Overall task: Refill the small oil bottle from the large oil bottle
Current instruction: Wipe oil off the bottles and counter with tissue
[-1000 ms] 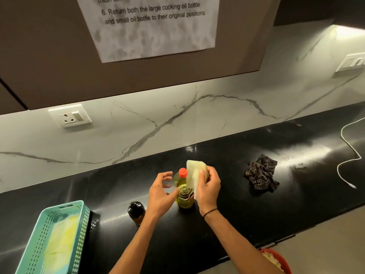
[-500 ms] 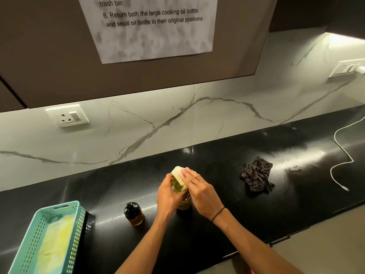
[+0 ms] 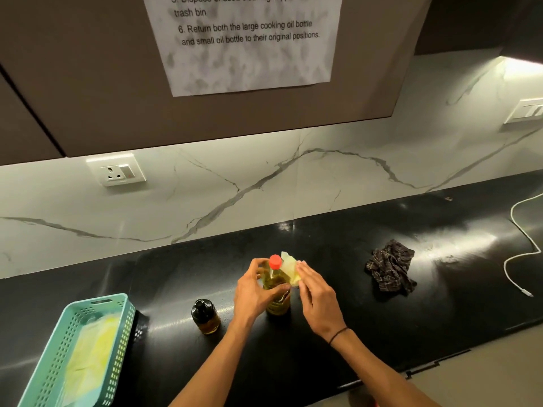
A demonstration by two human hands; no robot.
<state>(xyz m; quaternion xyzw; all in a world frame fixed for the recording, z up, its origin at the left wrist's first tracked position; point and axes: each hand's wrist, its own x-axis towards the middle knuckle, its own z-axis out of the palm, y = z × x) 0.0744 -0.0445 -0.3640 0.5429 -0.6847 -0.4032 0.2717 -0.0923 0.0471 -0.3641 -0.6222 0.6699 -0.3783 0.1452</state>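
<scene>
Your right hand point(image 3: 316, 292) has slid the pale yellow wipe point(image 3: 289, 267) off the red cap point(image 3: 275, 261) and now presses it, fingers straight, against the large oil bottle point(image 3: 276, 301). Your left hand point(image 3: 255, 292) grips that bottle, upright on the black counter point(image 3: 411, 327); the small oil bottle point(image 3: 205, 316) stands just left.

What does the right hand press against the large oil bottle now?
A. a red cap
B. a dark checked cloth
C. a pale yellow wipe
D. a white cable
C: the right hand presses a pale yellow wipe against the neck of the large oil bottle, which the left hand grips; the dark checked cloth lies apart on the counter.
</scene>
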